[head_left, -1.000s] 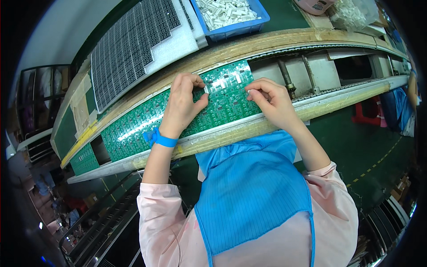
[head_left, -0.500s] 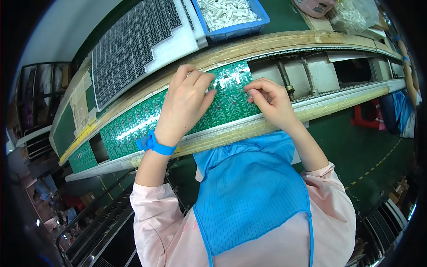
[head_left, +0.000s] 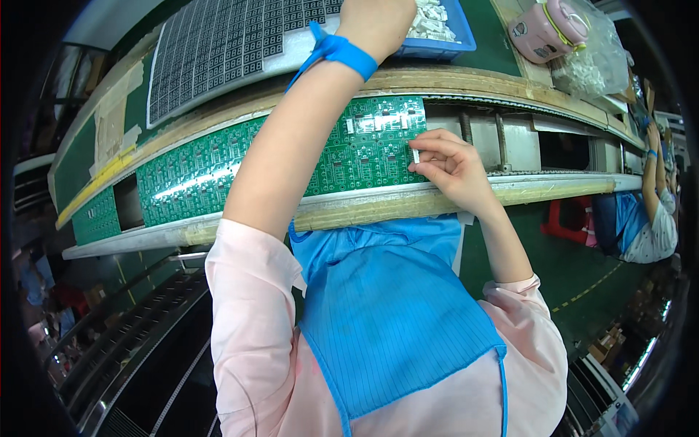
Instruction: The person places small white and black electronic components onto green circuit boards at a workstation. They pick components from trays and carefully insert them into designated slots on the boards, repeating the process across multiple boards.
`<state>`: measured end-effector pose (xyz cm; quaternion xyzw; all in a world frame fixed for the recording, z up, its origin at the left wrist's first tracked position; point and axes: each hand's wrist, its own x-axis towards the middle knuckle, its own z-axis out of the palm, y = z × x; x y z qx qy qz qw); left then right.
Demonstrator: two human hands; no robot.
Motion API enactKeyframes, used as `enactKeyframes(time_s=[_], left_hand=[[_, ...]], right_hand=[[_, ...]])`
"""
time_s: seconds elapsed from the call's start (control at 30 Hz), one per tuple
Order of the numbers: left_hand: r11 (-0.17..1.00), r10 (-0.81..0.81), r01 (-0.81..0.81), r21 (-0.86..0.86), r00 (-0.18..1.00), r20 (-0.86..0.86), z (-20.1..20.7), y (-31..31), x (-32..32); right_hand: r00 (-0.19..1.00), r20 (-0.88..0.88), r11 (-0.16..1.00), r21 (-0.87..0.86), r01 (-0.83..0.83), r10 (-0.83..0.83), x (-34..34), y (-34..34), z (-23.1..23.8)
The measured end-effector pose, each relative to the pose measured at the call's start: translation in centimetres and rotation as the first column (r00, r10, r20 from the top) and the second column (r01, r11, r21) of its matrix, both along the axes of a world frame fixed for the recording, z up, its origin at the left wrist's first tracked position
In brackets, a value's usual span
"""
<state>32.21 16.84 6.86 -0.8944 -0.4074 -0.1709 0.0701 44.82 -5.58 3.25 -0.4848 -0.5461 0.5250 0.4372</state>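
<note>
My right hand pinches a small white connector between thumb and fingers, at the right end of a green circuit board. White connectors of the same look stand in a row along the board's far side. Up at the top edge of the view, my left hand, with a blue band at its wrist, reaches over the near-left side of a blue bin of loose white connectors. Its fingers are cut off by the picture's edge, so their grip is hidden.
More green boards lie along the rail track to the left. Behind it rests white foam carrying rows of black digit displays. A pink container and a plastic bag stand back right. A co-worker's arm shows far right.
My left hand has left the board and moved up and away to the bin. My right hand stays at the board's right end, the connector now plainer to see. The view has shifted slightly.
</note>
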Motion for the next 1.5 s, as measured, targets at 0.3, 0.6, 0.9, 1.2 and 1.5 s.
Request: enactKeyframes(time_s=[0.3, 0.6, 0.9, 1.2, 1.5], left_hand=[[0.999, 0.012, -0.013, 0.041, 0.999, 0.035, -1.1, 0.9, 1.3], [0.998, -0.004, -0.002, 0.057, 0.995, 0.097, -1.6, 0.9, 1.2], [0.997, -0.063, 0.051, 0.062, 0.978, 0.198, -0.8, 0.2, 0.9], [1.0, 0.019, -0.021, 0.019, 0.994, 0.11, -1.5, 1.3, 1.5], [0.999, 0.008, -0.005, -0.037, 0.997, 0.071, -0.8, 1.0, 1.2]], right_hand=[[0.814, 0.578, 0.967, 0.235, -0.095, -0.06, -0.1, -0.5, 0.8], [0.784, 0.621, 0.981, 0.162, -0.108, -0.016, 0.4, -0.9, 0.8], [0.779, 0.626, 0.979, 0.178, -0.096, -0.038, 0.2, -1.0, 0.6], [0.753, 0.654, 0.964, 0.242, -0.115, -0.075, -0.1, -1.0, 0.5], [0.661, 0.743, 0.947, 0.276, -0.164, -0.103, -1.3, -1.2, 1.8]])
